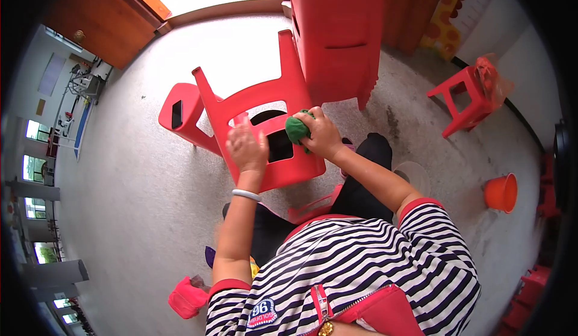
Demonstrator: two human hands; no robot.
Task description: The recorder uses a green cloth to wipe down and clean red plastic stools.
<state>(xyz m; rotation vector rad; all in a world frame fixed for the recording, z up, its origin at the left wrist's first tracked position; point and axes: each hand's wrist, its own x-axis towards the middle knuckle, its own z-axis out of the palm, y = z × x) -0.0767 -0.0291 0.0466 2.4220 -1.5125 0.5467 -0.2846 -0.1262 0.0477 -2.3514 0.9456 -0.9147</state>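
Observation:
A red plastic stool (282,173) lies tipped over in front of my knees, two of its legs pointing away from me. My right hand (323,133) grips a bunched green cloth (296,129) at the right side of this stool. Over the stool's left side is my left hand (247,148), slightly blurred, with the thumb apart and nothing in it. Whether that palm touches the plastic I cannot tell. Dark gaps show through the openings in the stool's frame.
A tall stack of red stools (338,42) stands just beyond. On a low red stool (189,101) at left lies a black phone (177,114). Rightward are a small red stool (465,96) bearing a plastic bag (494,81), and an orange bucket (500,193). A pink item (187,297) is at lower left.

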